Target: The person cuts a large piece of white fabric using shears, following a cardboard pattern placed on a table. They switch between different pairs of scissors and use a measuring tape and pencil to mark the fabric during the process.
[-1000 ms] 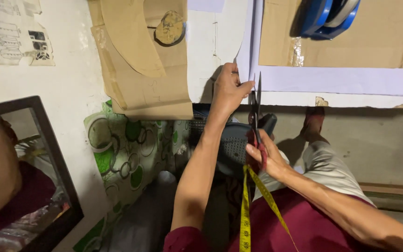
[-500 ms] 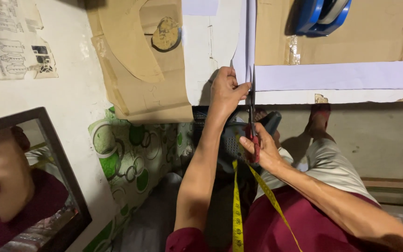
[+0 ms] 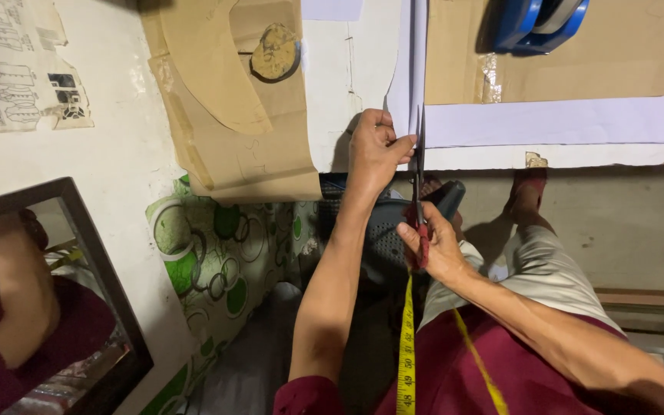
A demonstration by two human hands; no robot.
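While your fingers sit on the work, here's the state:
Left hand [image 3: 374, 150]: fingers together, pinching the edge of the white fabric [image 3: 409, 69] just left of the blades.
Right hand [image 3: 433, 246]: fingers closed around the red handles of the scissors [image 3: 419, 180].
Scissors: blades point away from you, tips into the fabric edge; can't tell if blades are apart.
Fabric: narrow strip running up the table, meeting a wide white band [image 3: 562, 121] across brown cardboard [image 3: 624, 50].
Tape: yellow measuring tape [image 3: 406, 346] hangs down your front, below the right hand.
Left of you: paper patterns [image 3: 224, 92], green-circle cloth [image 3: 217, 253], framed mirror [image 3: 48, 292].
Top right: blue object [image 3: 536, 19].
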